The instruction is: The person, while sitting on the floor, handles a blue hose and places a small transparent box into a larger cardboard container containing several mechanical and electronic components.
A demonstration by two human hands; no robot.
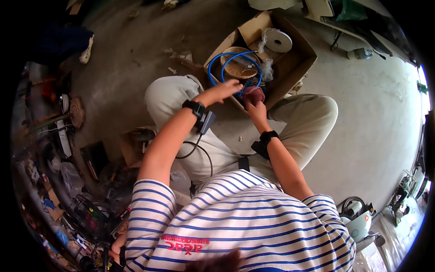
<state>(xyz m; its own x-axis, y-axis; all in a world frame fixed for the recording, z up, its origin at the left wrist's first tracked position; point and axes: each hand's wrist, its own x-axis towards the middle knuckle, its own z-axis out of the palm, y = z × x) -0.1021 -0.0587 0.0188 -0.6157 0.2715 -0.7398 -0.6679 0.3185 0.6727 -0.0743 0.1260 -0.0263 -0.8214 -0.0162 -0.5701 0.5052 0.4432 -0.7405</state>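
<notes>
An open cardboard box (293,68) stands on the floor between my knees. Its contents include a coil of blue tubing (211,68), a round tan spool (232,63), a white disc-like reel (278,41) and crumpled clear plastic (267,70). My right hand (257,111) is closed on a dark red, soft-looking bundle (254,94) at the box's near edge; its exact kind is unclear. Just left of it, my left hand (221,92) reaches over the near rim beside the blue tubing. Its fingers are stretched out, with nothing visible in them.
Tools, boxes and scrap form a cluttered heap (86,199) on the left. A person's shoe (87,50) and dark trouser leg show at the upper left. A black cable (199,147) hangs from my left wrist device. A white rounded object (360,226) stands behind on the right.
</notes>
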